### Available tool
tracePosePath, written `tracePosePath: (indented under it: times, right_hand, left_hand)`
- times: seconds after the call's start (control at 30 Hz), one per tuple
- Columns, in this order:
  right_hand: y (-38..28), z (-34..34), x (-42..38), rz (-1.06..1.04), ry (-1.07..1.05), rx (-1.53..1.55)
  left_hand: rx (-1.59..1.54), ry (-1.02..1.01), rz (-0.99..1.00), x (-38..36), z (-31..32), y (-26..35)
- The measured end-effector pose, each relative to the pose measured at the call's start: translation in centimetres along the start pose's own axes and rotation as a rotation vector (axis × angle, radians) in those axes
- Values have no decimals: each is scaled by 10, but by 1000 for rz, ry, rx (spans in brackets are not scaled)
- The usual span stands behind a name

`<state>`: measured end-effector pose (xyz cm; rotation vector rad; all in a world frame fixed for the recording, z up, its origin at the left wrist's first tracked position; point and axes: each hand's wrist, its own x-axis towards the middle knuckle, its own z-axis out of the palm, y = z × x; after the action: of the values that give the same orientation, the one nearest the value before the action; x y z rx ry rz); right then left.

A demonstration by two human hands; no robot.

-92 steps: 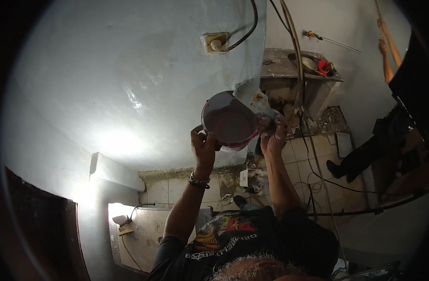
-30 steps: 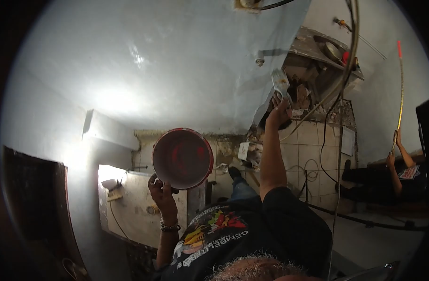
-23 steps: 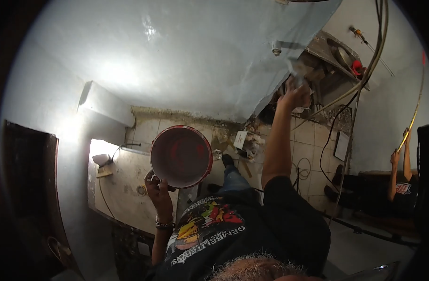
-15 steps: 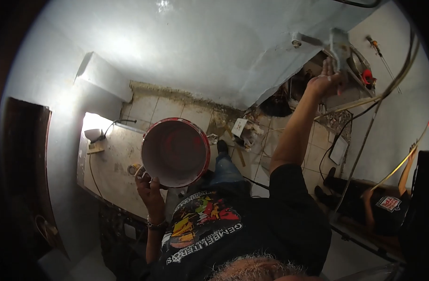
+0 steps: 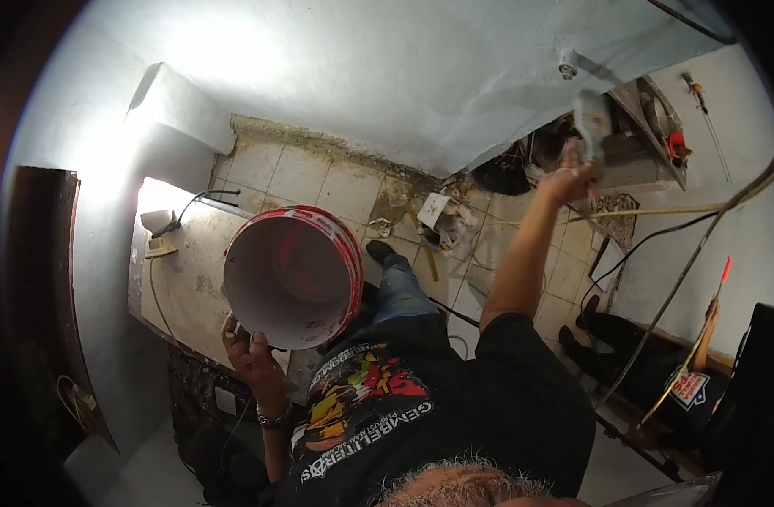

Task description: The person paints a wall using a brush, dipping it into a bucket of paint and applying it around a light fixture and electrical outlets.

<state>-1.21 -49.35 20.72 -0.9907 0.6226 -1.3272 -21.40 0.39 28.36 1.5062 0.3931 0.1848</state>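
A red-rimmed paint bucket [image 5: 344,262], pale and smeared inside with red patches showing, hangs tilted with its mouth toward me. My left hand [image 5: 253,351] is closed on its near lower edge. Out at the upper right, my right hand [image 5: 568,179] is wrapped around a wide paintbrush [image 5: 591,122], its head pale and blurred by motion. The brush is held up near the grey-painted wall [image 5: 387,93], just below a pipe fitting [image 5: 568,71] set in that wall.
A dusty board-topped table [image 5: 192,270] with a white lamp [image 5: 157,222] stands at left. Debris and a torn white bag [image 5: 444,218] lie on the tiles [image 5: 298,182]. Cables [image 5: 657,313] hang at right, near another person [image 5: 657,363] holding a red-tipped pole [image 5: 725,270].
My right hand and the paintbrush have come down and slightly left. The bucket has shifted left and turned, showing more of its outer side. The other person's pole has swung more upright.
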Motion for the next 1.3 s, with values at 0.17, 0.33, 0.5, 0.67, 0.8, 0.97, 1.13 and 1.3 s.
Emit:
tracePosePath:
  times: [0.17,0.33,0.5,0.67,0.8,0.97,1.13,1.3]
  right_hand:
    - [-2,13,8,-50,-128,0]
    - [114,-43,-18,152,-25,-133]
    - [184,-85,-40,305,118,-205]
    - [214,-113,-47,524,149,-282]
    - [206,-93,-47,572,251,-281]
    - [140,-73,-49,457,10,135]
    - [148,-110,-116,767,-19,25]
    - [157,-82,-208,1137,-141,-148]
  left_hand:
    - [-44,24,-10,0,-5,2]
    - [-20,69,-12,-3,-22,2]
    - [-10,103,-25,-5,-19,17]
    - [10,136,-13,-10,-30,18]
    - [8,181,-30,-20,-46,22]
    - [24,275,0,-33,-54,29]
    - [-84,326,27,-43,-60,33]
    - [-204,384,130,-51,-55,48]
